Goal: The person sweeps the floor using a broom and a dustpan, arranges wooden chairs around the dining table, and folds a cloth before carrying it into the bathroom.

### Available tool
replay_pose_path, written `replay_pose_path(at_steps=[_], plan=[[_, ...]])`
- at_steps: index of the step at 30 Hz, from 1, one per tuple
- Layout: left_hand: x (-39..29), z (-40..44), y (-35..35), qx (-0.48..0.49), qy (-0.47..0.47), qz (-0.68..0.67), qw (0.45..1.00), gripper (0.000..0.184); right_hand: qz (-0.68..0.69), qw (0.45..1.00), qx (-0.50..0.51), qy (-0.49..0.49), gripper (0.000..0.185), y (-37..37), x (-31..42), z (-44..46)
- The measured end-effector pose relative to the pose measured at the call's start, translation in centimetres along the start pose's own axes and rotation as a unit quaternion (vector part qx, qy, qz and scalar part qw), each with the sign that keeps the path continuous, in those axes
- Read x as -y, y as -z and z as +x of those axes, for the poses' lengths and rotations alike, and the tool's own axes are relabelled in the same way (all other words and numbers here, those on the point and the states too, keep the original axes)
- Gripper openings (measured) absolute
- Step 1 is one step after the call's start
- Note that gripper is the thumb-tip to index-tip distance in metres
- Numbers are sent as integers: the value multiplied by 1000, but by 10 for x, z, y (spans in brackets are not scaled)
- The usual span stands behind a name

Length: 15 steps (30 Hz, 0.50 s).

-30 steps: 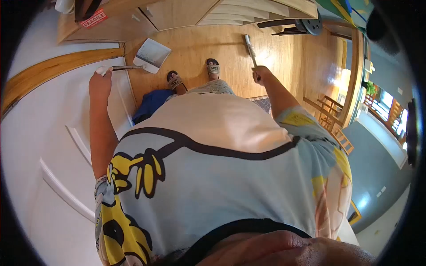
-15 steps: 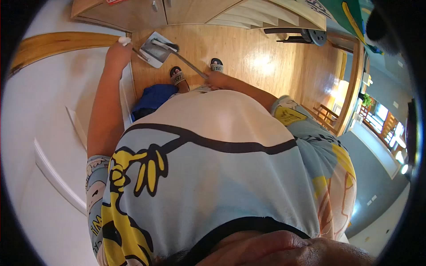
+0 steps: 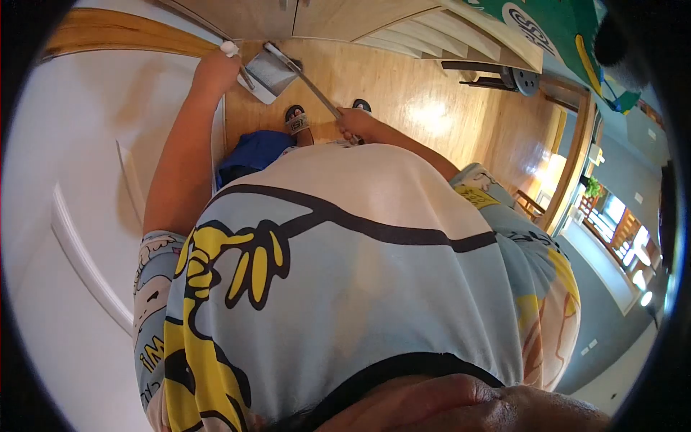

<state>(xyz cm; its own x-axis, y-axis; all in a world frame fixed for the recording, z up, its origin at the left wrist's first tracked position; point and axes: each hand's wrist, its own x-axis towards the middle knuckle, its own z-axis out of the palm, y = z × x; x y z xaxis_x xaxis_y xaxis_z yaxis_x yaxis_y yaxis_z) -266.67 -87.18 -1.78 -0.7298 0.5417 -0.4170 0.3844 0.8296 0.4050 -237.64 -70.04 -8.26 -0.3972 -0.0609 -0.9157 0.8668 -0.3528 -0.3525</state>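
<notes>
My left hand (image 3: 218,70) is closed around the pale-tipped handle of a grey-and-white dustpan (image 3: 272,75), which is low by the floor. My right hand (image 3: 358,124) is wrapped round a long thin broom handle (image 3: 317,90) in front of my belly. That handle slants up and left to the broom head (image 3: 282,56), which has a whitish bar and dark bristles. The head lies at the dustpan's far edge; I cannot tell whether it touches the pan. Any dirt in the pan is too small to make out.
Wooden cabinets (image 3: 331,18) and slanted shelves (image 3: 432,36) line the far side. A white door (image 3: 86,165) stands close on my left. My sandalled feet (image 3: 296,121) are on the wooden floor (image 3: 403,93). A black stand (image 3: 504,78) is at the right.
The view has shifted slightly. The broom head has moved from over the dustpan's middle to its far edge. Both hands keep their holds, and the right hand has moved slightly up and right.
</notes>
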Motion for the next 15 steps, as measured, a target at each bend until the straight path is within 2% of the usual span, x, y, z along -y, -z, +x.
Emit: replay_pose_path(at_steps=[2,4,6,7,9,10,11,13,14,15], plan=[[-1,-13,5,-12,9,0,1000,39,29,999,-14,-8,13,-3,12,-39],[12,-18,1,-39,-1,-9,999,39,52,998,-28,-13,9,-1,14,-37],[16,-25,2,-36,4,-5,999,39,-92,993,-63,23,9,-4,12,-10],[15,-29,4,-32,7,0,999,39,-96,993,-61,23,9,-9,18,0],[17,-36,5,-46,11,-2,999,39,52,995,-34,-79,11,-26,35,25],[19,-39,5,-55,11,-3,998,39,48,995,-30,-79,11,-32,38,41],[22,-44,6,-58,16,-3,998,39,-134,989,10,-58,16,-37,39,55],[26,-52,7,-70,25,-34,997,37,-312,948,51,-36,21,-47,45,47],[28,-54,7,-71,28,-36,996,37,-164,985,15,-42,23,-50,46,35],[33,-57,5,-66,33,-32,997,36,-13,999,-21,-47,25,-54,49,22]])
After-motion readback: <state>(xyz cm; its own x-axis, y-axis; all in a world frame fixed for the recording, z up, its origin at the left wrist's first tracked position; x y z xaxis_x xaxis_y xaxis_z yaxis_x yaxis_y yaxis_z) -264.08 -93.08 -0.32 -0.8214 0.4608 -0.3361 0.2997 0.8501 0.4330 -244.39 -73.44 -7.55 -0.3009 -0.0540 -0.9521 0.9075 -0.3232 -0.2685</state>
